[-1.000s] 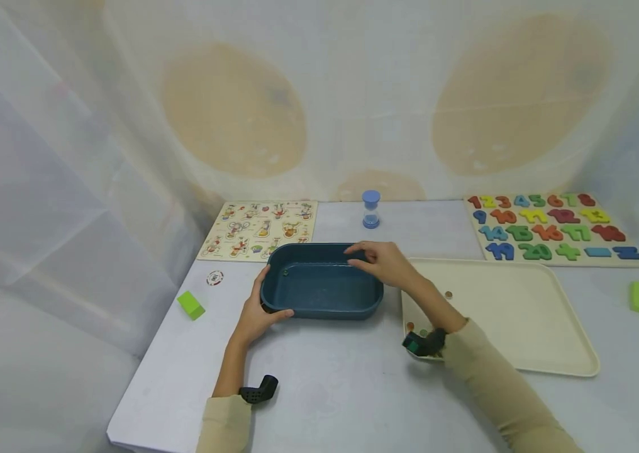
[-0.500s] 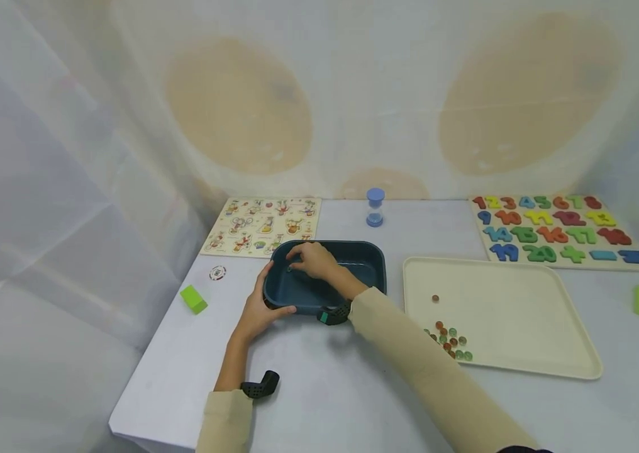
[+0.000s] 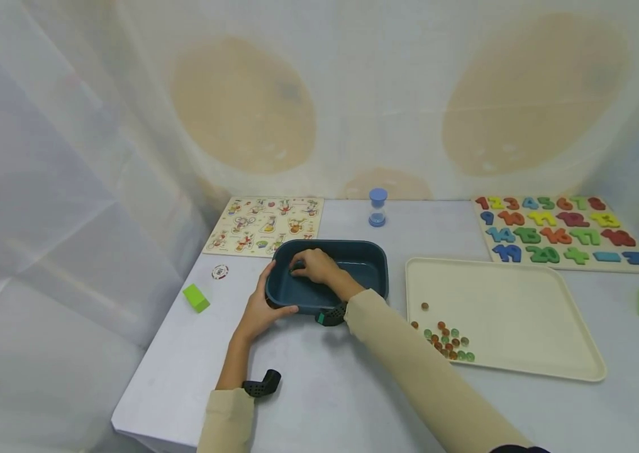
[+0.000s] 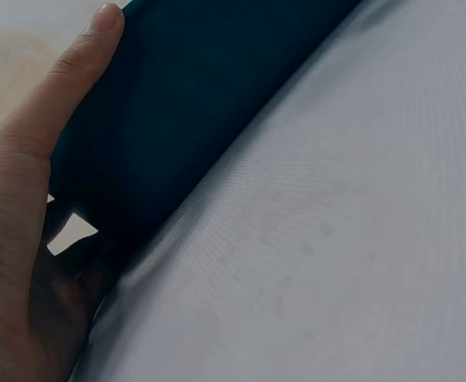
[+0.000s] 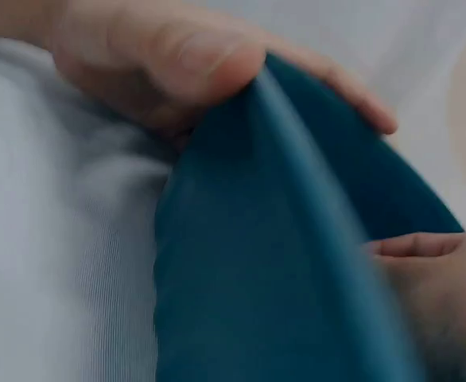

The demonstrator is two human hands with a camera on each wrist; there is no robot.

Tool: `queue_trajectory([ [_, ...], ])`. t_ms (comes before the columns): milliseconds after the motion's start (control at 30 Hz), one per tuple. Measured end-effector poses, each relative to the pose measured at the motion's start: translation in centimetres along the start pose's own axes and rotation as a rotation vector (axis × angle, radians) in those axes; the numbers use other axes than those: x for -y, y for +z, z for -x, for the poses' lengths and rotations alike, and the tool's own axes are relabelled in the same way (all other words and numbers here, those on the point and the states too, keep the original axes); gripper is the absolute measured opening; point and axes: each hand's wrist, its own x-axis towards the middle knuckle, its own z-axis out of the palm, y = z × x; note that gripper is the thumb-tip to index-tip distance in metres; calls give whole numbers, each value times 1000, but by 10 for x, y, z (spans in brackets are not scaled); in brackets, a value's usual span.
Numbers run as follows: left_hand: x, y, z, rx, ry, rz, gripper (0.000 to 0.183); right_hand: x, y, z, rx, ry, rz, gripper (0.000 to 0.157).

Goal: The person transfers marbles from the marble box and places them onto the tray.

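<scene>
A dark blue rectangular dish (image 3: 353, 301) stands on the white table. My left hand (image 3: 255, 311) grips its left end, thumb along the front wall and fingers round the side; the left wrist view shows the thumb (image 4: 78, 68) against the dark wall. Inside the dish my right hand (image 3: 316, 265) reaches to the left end, its curled thumb and finger pinching a small green marble (image 3: 291, 270) that they mostly hide. In the right wrist view the right hand (image 5: 436, 290) lies partly behind the blurred dish rim, and the left hand (image 5: 177, 60) holds the far end.
To the right, a cream tray (image 3: 512, 314) bears several red-brown and green marbles (image 3: 449, 346). Behind are a picture puzzle board (image 3: 263, 226), a blue sand timer (image 3: 377, 207) and a number puzzle board (image 3: 557, 229). Green blocks (image 3: 196, 298) and a round chip (image 3: 220, 272) lie about.
My right hand has moved left from above the dish's right side down into its left end, onto the marble there. The left hand keeps its grip. Marbles on the tray roll slightly.
</scene>
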Motion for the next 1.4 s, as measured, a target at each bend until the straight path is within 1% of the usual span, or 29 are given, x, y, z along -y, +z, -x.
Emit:
queue_trajectory([
  [100, 0, 0, 0, -4, 3, 0, 104, 1, -7, 4, -57, -32, -29, 20],
  [167, 1, 1, 0, -9, 0, -1, 105, 2, -16, 10, -99, -52, -54, 21],
  [233, 1, 1, -1, -12, -1, -5, 105, -1, -30, 21, -141, -77, -87, 20],
  [300, 2, 1, -1, -15, -7, -14, 105, -8, -46, 38, -175, -91, -117, 20],
  [367, 2, 0, -1, -19, -12, -23, 105, -21, -63, 59, -215, -99, -135, 19],
  [467, 2, -1, 0, -24, -15, -40, 105, -45, -88, 98, -269, -92, -118, 19],
  [567, 2, -3, 1, -28, -12, -46, 105, -70, -109, 142, -303, -33, -76, 19],
  [667, 2, -5, 3, -29, -16, -42, 105, -93, -121, 184, -311, 55, -19, 22],
  [733, 1, -6, 4, -28, -19, -33, 104, -109, -125, 208, -316, 112, 30, 24],
  [833, -14, -8, 9, -15, -21, -35, 104, -132, -122, 240, -331, 181, 92, 24],
  [900, -25, -10, 13, -10, -23, -32, 103, -146, -119, 257, -336, 216, 120, 24],
  [967, -35, -10, 16, -9, -27, -35, 102, -155, -115, 270, -329, 259, 126, 23],
  [1000, -35, -11, 17, -11, -28, -29, 102, -158, -113, 275, -324, 279, 124, 22],
  [1067, -35, -11, 17, -13, -28, -29, 102, -162, -110, 283, -309, 316, 114, 23],
  [1167, -34, -11, 16, -12, -23, -24, 103, -166, -106, 290, -313, 350, 106, 25],
  [1300, -19, -9, 11, -9, -37, -15, 105, -172, -103, 294, -352, 356, 124, 29],
  [1400, -6, -7, 6, -12, -44, -24, 105, -172, -106, 297, -394, 361, 121, 33],
])
